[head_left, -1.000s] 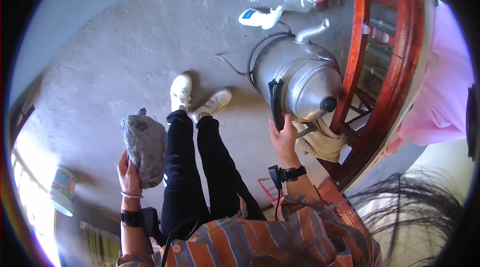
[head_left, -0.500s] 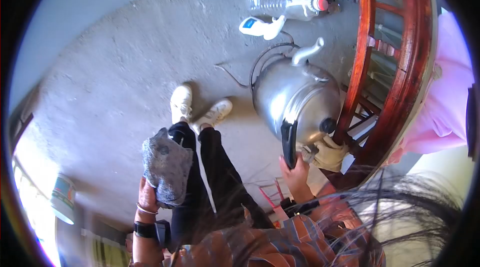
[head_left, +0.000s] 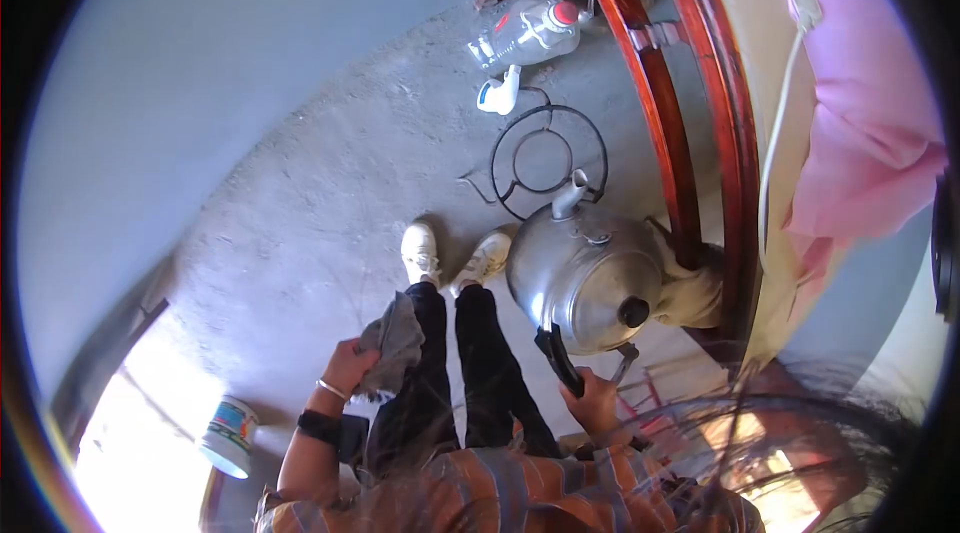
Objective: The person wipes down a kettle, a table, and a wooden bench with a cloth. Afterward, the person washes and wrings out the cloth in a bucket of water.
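My left hand (head_left: pixel 350 367) is closed around a crumpled grey cloth (head_left: pixel 395 341), which hangs beside my dark trouser leg. On the right, my right hand (head_left: pixel 597 403) grips the black handle (head_left: pixel 558 360) of a large metal kettle (head_left: pixel 585 278). The kettle has a dark lid knob, and its spout (head_left: pixel 571 195) points away from me. A round black wire stand (head_left: pixel 548 111) lies on the floor beyond the kettle, which overlaps only its near edge. Whether the kettle's base touches the floor is hidden.
A large clear bottle with a red cap (head_left: pixel 530 33) and a white spray head or small bottle (head_left: pixel 499 93) lie beyond the stand. A red-brown wooden frame (head_left: pixel 660 123) runs along the right, with beige cloth (head_left: pixel 690 288) near its foot. A bucket (head_left: pixel 230 436) stands lower left.
The kettle has come toward me, uncovering most of the wire stand. My left hand and the cloth have shifted right and lower, with the cloth more bunched. The whole view has turned.
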Tool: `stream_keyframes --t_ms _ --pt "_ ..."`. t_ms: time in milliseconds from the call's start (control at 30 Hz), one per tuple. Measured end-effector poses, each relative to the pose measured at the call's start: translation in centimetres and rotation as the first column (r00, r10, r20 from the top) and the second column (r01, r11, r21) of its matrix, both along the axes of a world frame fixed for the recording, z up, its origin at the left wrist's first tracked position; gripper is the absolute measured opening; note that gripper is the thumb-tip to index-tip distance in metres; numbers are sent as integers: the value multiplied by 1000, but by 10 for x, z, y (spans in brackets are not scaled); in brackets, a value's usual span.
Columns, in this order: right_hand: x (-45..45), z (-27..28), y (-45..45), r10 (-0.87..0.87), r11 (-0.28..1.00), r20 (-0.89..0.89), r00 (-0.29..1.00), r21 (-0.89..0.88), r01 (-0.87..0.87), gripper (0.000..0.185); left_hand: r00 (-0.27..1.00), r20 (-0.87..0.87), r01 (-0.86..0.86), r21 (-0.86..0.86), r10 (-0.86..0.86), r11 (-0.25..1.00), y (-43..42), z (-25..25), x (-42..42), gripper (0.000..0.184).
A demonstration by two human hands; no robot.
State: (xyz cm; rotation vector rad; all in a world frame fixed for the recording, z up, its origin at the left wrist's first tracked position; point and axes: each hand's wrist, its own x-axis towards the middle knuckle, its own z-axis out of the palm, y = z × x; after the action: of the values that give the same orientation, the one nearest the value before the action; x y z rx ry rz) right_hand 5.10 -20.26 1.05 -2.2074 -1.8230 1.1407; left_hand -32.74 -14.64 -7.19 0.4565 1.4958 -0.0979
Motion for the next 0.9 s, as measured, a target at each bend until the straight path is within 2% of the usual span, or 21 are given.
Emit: stream_keyframes --t_ms 67,100,167,200,233,267,300,367,433,467,500,567,600,633,667,700,733,767,800,900 --pt "0 0 -8 -35 999 -8 999 -36 35 27 958 104 -278 122 267 953 26 4 -1 22" --pt "-1 -1 -11 -69 998 -32 997 -8 69 24 968 81 -249 138 239 959 41 12 4 22" --pt "-3 -2 -17 -106 994 -54 993 18 107 24 911 189 -412 364 367 835 79 36 32 29" --pt "0 -5 -18 -114 993 -52 992 30 116 25 924 172 -381 382 340 842 94 34 38 29" --pt "-1 -4 -21 -155 987 -83 984 39 158 25 820 239 -561 160 520 812 105 27 41 32" --pt "-2 -2 -23 -188 980 -97 977 48 193 25 682 254 -692 -78 686 717 117 18 45 35" --pt "-3 1 -25 -201 978 -109 973 34 206 25 708 258 -666 -67 658 743 128 8 52 35" --pt "-6 5 -28 -231 972 -117 966 22 235 25 817 250 -537 5 519 843 145 -26 68 36" --pt "-9 1 -43 -251 967 -117 961 5 253 25 969 180 -217 288 169 933 162 -80 82 37" --pt "-14 -2 -50 -250 968 -115 961 -28 249 25 984 175 -66 470 -20 880 156 -161 75 36" --pt "-21 0 -55 -274 962 -105 956 -46 270 25 969 142 71 629 -204 774 153 -226 69 36" --pt "-34 4 -60 -315 948 -81 946 -69 310 24 965 113 179 380 -238 907 191 -191 129 32" --pt "-45 3 -65 -335 940 -65 940 -90 328 23 848 23 433 547 -530 717 197 -227 137 33" --pt "-53 1 -75 -363 927 -26 931 -115 358 23 660 -110 604 666 -743 437 195 -266 141 33" --pt "-60 -3 -81 -383 918 -20 924 -119 378 23 645 -103 610 666 -758 429 197 -283 157 33" --pt "-66 -4 -84 -396 909 28 918 -130 396 23 840 260 353 405 -476 843 195 -300 177 34" --pt "-74 -2 -89 -403 901 72 913 -148 409 23 896 445 32 -29 -16 999 189 -312 185 35" --pt "-81 -2 -92 -412 895 71 908 -153 418 23 897 442 43 -33 -24 999 188 -312 188 35" --pt "-87 -5 -94 -441 881 117 890 -134 454 22 909 411 52 47 -67 998 192 -312 193 35" --pt "-112 -13 -114 -483 831 257 837 -167 531 20 940 293 101 251 -175 963 200 -256 210 36"
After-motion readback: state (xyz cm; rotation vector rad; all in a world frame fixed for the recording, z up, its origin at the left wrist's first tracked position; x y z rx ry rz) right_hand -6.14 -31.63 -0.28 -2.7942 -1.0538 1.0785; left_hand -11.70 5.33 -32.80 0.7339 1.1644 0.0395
